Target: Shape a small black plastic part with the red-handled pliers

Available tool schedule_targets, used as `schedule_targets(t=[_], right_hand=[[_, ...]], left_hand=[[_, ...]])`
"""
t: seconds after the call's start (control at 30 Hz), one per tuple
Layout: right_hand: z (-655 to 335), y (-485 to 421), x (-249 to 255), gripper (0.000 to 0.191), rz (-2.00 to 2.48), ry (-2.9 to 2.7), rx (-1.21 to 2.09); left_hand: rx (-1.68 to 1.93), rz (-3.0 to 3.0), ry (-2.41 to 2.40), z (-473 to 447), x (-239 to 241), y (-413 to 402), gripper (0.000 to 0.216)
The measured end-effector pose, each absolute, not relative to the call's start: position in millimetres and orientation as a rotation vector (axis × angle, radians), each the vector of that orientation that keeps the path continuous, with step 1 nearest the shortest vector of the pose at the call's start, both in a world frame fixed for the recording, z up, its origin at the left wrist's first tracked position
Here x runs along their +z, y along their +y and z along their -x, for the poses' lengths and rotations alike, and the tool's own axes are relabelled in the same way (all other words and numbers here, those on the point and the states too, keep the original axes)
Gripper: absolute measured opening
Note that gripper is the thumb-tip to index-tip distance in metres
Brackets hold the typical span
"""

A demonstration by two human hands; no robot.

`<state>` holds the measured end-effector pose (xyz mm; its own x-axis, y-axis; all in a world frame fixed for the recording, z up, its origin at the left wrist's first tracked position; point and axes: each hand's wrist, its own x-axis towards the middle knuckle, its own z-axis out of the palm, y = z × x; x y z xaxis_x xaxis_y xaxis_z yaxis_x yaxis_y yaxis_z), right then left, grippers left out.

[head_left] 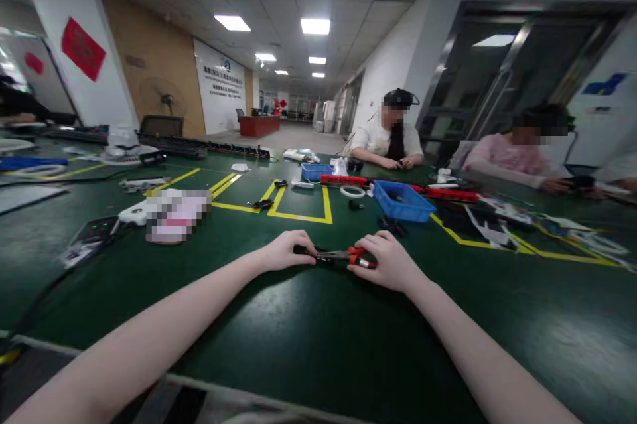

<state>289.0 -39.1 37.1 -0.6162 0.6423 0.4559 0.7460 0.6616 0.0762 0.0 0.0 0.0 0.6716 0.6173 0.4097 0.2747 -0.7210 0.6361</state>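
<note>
Just above the green bench (293, 351), your two forearms reach forward, and your hands come close to each other in the middle. Your left hand (287, 251) is closed, with thumb and fingers pinching a small black part (300, 249), whose dark end shows between the fingertips. Your right hand (391, 261) is wrapped around the long-nose pliers (356, 254), with handles of red and black. The pliers lie between your two hands: the handles are inside the right palm, and the metal nose points to the left, up to the fingertips of your left hand. If the nose bites the black part or only touches it, I cannot tell.

Beyond your left forearm there is a pinkish flat object (174, 219), partly blurred, beside a white device (134, 213). Past your hands, yellow tape lines (301, 217) are marking the bench. Somewhat beyond your right hand stands a blue tray (411, 210) with dark pieces inside, and to its left a white ring (352, 192) lies flat. Farther, a smaller blue tray (316, 172) is next to a red strip (343, 180). Across the bench, a person in a white top (368, 141) sits with both hands on the bench; another, in a pink top (497, 157), sits at the right.
</note>
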Motion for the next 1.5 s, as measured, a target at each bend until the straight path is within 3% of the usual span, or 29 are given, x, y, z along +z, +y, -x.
schedule_targets(t=[1.5], right_hand=[[-286.8, -44.1, 42.2, 0.032, 1.091, -2.487, -0.354]], left_hand=[[0.798, -2.32, 0.77, 0.4, 6.4, -4.4, 0.019]])
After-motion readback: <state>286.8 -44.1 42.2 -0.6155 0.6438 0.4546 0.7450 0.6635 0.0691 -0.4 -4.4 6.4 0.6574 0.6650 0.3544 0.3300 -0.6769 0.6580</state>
